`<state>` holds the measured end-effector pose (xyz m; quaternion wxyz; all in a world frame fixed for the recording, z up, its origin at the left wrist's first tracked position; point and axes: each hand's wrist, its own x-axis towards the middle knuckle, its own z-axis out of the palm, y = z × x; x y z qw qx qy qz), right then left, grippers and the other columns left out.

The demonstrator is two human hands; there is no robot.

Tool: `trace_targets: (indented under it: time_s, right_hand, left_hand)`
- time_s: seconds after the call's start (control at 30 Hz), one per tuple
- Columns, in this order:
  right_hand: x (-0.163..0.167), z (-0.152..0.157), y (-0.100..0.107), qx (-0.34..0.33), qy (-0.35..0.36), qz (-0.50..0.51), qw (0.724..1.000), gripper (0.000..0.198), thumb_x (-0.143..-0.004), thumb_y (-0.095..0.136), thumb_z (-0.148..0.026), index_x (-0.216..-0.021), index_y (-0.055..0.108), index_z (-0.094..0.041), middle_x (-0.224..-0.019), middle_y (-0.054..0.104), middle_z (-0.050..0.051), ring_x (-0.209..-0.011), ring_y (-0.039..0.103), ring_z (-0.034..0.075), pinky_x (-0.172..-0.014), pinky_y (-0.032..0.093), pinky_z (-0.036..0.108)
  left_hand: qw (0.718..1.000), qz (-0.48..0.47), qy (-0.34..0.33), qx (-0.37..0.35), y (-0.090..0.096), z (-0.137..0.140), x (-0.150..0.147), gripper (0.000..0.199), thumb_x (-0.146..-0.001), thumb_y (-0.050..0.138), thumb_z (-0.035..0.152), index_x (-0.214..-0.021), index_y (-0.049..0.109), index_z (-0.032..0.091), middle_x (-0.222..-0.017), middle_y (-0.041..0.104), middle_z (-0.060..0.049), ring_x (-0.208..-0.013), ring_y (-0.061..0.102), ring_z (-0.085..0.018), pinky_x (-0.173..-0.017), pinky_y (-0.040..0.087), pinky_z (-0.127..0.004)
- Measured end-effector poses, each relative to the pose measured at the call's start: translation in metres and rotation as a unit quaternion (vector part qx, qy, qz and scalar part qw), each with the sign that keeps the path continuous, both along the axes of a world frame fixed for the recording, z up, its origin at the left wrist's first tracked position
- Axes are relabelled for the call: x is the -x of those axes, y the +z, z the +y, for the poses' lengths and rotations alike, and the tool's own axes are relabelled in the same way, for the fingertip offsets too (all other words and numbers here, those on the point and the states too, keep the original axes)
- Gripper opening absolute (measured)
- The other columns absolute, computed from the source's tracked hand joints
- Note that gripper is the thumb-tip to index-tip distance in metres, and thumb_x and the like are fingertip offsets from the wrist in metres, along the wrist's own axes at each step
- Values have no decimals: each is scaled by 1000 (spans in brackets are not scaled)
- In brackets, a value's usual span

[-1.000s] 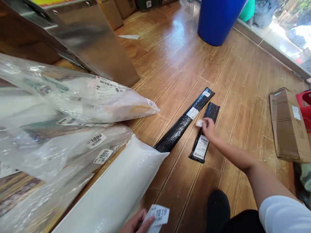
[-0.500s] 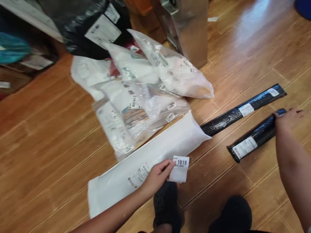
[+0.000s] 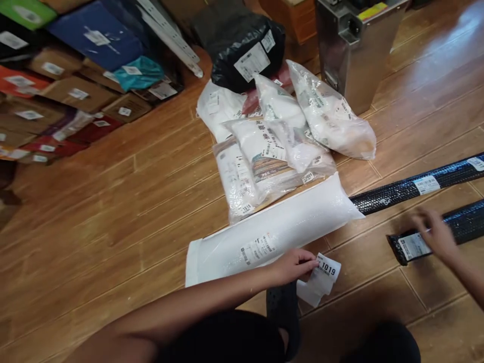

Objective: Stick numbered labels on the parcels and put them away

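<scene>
My left hand (image 3: 297, 267) pinches a strip of printed labels (image 3: 328, 272) marked 1019, which hangs curling below the fingers. Under that forearm lies a long white padded package (image 3: 302, 217) with a printed shipping label. My right hand (image 3: 434, 232), blurred by motion, is over the nearer black bubble-wrapped package (image 3: 467, 219), close to its white shipping label (image 3: 414, 246); its fingers look apart, and I see nothing in them. A second long black package (image 3: 397, 194) lies behind, one end against the white package.
Several clear plastic bags (image 3: 278, 146) lie heaped beyond the white package. A black wrapped parcel (image 3: 245, 48) and a metal case (image 3: 359, 60) stand behind them. Stacked labelled boxes (image 3: 75, 93) fill the far left. A dark clog (image 3: 282, 312) is on the wood floor.
The view has shifted left, showing more stacked boxes. My right hand has left the far end of the nearer black package and moved toward its labelled end. My left hand still holds the labels.
</scene>
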<state>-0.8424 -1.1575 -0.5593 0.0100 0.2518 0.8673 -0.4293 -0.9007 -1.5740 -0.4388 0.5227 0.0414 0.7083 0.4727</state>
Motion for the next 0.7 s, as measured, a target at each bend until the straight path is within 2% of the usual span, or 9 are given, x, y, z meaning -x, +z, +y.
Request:
trace_targets:
  time_s: [0.03,0.07,0.1,0.17,0.23,0.33,0.47,0.57,0.7]
  right_hand:
    - [-7,-40,17,91,105,-12,990,73,-79,52,-83,-132,65,-34,-132,64,25,-130,57,37,-104,45,54]
    - [-15,-79,34,178,197,-34,964,68,-84,55,-77,-137,61,-35,-138,63,19,-128,60,34,-102,49,51]
    - [-22,-115,48,248,253,-50,934,65,-87,56,-71,-140,58,-33,-139,63,17,-121,64,32,-94,54,47]
    - [-28,-172,67,308,287,-74,904,56,-94,52,-65,-134,63,-26,-124,71,15,-99,71,28,-78,58,40]
    - [-21,-205,73,296,277,-53,913,51,-96,50,-63,-113,72,-21,-96,75,12,-80,69,24,-69,56,35]
    - [0,-226,66,260,265,-15,928,46,-93,56,-61,-93,74,-19,-77,71,7,-68,62,21,-63,50,33]
    - [14,-247,47,292,257,-29,921,42,-87,64,-60,-92,73,-19,-67,64,2,-60,54,17,-57,44,29]
    - [12,-266,33,331,220,-51,916,46,-81,68,-64,-83,69,-18,-64,61,1,-59,53,16,-56,43,28]
    - [9,-280,20,353,219,-74,907,45,-77,71,-64,-76,68,-19,-67,65,2,-63,56,17,-59,45,29]
  left_hand:
    - [1000,10,-2,-7,-4,-2,-2,51,-79,63,67,-70,70,18,-64,61,-1,-61,53,-16,-60,41,-26]
    - [1000,20,-3,-15,-9,-4,-3,50,-80,62,67,-71,69,18,-66,62,-1,-63,54,-17,-60,41,-26]
    - [999,28,-4,-23,-14,-6,-5,50,-81,61,66,-72,69,17,-67,62,-1,-65,54,-17,-61,41,-26]
    - [999,38,2,-34,-23,-9,-9,50,-82,59,66,-73,67,17,-68,60,-1,-65,53,-16,-61,40,-26]
    - [998,50,28,-30,-30,-13,-13,53,-83,59,68,-69,64,17,-64,56,1,-63,50,-15,-61,38,-27]
    - [992,8,118,-48,-37,-20,-17,56,-72,71,72,-75,65,17,-69,59,1,-67,52,-15,-65,41,-27]
    - [966,-72,239,-72,-43,-34,-23,67,-52,85,74,-82,69,16,-73,63,0,-68,56,-16,-69,47,-31]
    - [953,-102,281,-47,-46,-42,-30,69,-49,84,77,-77,68,16,-66,60,3,-62,53,-15,-67,49,-33]
    - [917,-167,359,-53,-49,-47,-44,71,-49,86,75,-83,71,15,-71,62,0,-64,55,-16,-66,50,-34]
